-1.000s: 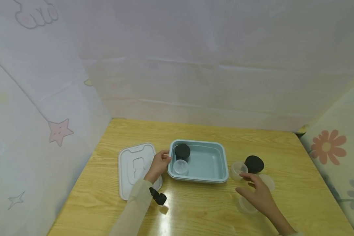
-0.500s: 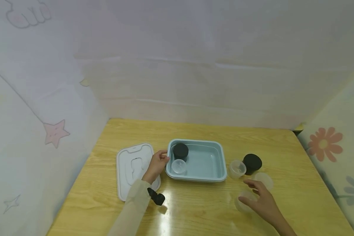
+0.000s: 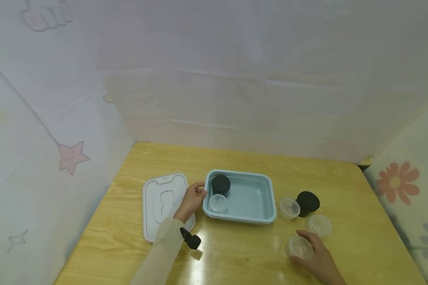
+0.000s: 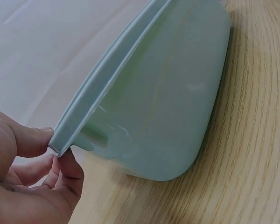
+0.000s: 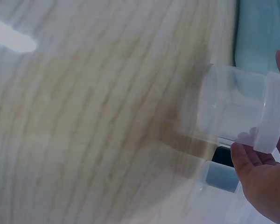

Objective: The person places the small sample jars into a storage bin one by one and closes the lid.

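A light blue tub (image 3: 251, 198) sits in the middle of a yellow wooden table (image 3: 235, 257). Everything else here is told by where it is next to that tub.

Just left of the tub lies a flat white lid (image 3: 162, 204). The person's left hand (image 3: 192, 198) rests over the lid's right edge and reaches to the tub's left end. The wrist view shows the thumb (image 4: 30, 140) on top of the tub's rim (image 4: 107, 79) and a finger (image 4: 70, 170) under it, so this hand is pinching the rim. A small black thing (image 3: 192, 239) is strapped at the wrist of the pale sleeve (image 3: 160, 257).

Inside the tub, at its left end, are two little pots. A black pot (image 3: 221, 184) stands at the back left corner. A clear pot (image 3: 218, 202) stands just in front of it, touching it or almost so. I cannot tell if anything is in them. The other part of the tub looks bare.

Just right of the tub stands another clear cup (image 3: 289, 208), tipped a little. Right beside that cup is a second black pot (image 3: 308, 202). A bit nearer the person is a round clear lid (image 3: 320, 225), lying flat.

In front of the tub's right end is the right hand (image 3: 315, 259). Its fingers are curled around a clear cup (image 3: 299, 247) and hold it. The right wrist view shows this held cup (image 5: 238, 109) lying on its side in the fingers (image 5: 252, 156), and it looks empty.
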Demonstrator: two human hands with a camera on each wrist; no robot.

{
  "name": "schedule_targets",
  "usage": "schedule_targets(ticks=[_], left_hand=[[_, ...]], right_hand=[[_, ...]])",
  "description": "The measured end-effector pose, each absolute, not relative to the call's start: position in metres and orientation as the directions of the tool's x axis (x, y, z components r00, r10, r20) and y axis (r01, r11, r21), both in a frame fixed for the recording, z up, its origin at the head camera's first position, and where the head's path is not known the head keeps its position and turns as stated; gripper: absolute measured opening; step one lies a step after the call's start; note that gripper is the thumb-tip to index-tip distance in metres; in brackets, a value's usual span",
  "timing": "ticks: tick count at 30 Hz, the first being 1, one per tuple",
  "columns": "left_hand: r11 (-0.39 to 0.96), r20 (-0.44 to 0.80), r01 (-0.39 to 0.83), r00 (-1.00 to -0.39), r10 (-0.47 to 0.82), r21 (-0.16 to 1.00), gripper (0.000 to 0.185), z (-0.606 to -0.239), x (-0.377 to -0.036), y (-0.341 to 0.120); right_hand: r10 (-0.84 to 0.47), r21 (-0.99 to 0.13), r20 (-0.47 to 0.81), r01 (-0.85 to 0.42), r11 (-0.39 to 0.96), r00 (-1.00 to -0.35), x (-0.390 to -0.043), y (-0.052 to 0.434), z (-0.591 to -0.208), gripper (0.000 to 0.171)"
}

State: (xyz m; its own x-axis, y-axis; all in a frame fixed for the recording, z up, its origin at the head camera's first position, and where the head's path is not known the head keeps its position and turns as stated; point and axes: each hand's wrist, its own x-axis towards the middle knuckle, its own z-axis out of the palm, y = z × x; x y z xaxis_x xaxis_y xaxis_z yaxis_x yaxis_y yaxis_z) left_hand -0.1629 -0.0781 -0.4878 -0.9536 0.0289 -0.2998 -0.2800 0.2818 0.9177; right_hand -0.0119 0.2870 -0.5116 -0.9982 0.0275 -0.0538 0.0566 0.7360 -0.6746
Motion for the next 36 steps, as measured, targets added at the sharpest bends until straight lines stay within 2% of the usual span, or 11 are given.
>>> schedule_targets(ticks=[5,8,15,22,32,36], left_hand=[[0.284,-0.318,-0.294,-0.947,0.041,0.913,0.036,-0.486,-0.16,-0.078],[0.281,-0.321,-0.297,-0.946,0.039,0.912,0.036,-0.486,-0.16,-0.078],[0.282,-0.311,-0.29,-0.95,0.03,0.915,0.037,-0.486,-0.161,-0.079],[0.301,-0.314,-0.292,-0.949,0.024,0.908,0.037,-0.486,-0.162,-0.079],[0.289,-0.317,-0.297,-0.948,0.025,0.91,0.036,-0.488,-0.162,-0.078],[0.288,-0.319,-0.299,-0.947,0.026,0.91,0.036,-0.488,-0.162,-0.078]], right_hand=[[0.072,-0.687,-0.144,0.153,0.71,-0.987,-0.006,0.288,-0.518,0.087],[0.097,-0.695,-0.143,0.17,0.698,-0.985,-0.004,0.289,-0.52,0.088],[0.1,-0.753,-0.043,0.098,0.65,-0.994,0.0,0.288,-0.524,0.079],[0.096,-0.739,0.015,0.054,0.671,-0.995,-0.002,0.285,-0.523,0.076],[0.08,-0.727,-0.064,0.101,0.679,-0.995,-0.011,0.283,-0.512,0.077],[0.058,-0.715,0.035,0.015,0.699,-0.998,-0.015,0.282,-0.507,0.073]])
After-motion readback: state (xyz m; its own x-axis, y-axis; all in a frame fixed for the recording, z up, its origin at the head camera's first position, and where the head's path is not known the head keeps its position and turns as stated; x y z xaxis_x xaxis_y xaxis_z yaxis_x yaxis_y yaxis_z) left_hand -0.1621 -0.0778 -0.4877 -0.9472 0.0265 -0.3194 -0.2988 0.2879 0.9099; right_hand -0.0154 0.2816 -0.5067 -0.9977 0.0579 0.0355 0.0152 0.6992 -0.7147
